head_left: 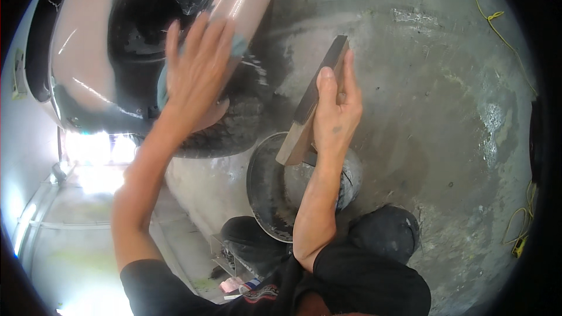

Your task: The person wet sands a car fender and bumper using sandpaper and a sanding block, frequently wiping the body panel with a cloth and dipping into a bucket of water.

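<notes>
My left hand (202, 61) lies with its fingers spread over a blue-green cloth (162, 89), pressing it against a car's body panel (88, 41). The panel is glossy black with broad pinkish-beige patches, and it looks wet. Most of the cloth is hidden under the palm. In my right hand (339, 105) is a long sanding block (297, 140), gripped between thumb and fingers. Its body is tan and a dark strip runs along one face. The block is held tilted in the air, clear of the car, above a round dark basin (257, 199).
Below the panel sits a dark tyre (228, 129). My bent knees (386, 231) are close to the basin. A yellow cord (492, 16) trails over the wet concrete floor (421, 140) at the right. Bright light comes from the lower left.
</notes>
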`<move>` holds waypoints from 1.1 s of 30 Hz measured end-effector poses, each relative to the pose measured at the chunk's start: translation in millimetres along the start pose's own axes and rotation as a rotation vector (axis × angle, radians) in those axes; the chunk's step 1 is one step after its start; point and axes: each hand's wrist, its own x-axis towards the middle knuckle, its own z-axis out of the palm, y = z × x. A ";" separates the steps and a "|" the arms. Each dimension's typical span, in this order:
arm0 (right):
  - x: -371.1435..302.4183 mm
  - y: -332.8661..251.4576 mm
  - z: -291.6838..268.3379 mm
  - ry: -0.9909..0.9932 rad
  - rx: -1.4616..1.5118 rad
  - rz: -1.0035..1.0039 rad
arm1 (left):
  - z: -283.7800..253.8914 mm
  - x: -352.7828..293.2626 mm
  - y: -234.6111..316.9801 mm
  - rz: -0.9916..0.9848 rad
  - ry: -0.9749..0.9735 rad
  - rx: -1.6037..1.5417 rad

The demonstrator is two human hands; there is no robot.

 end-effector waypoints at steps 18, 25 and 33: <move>-16.1 -12.7 7.3 -0.044 0.082 -0.061 | 24.1 -115.5 4.6 -0.151 -0.029 -0.192; -36.9 -4.9 8.0 -0.128 0.062 -0.032 | 21.4 -200.3 0.9 -0.221 -0.103 -0.144; -44.2 -4.0 7.2 -0.145 -0.055 -0.080 | -2.7 -248.6 3.3 -0.271 -0.154 -0.276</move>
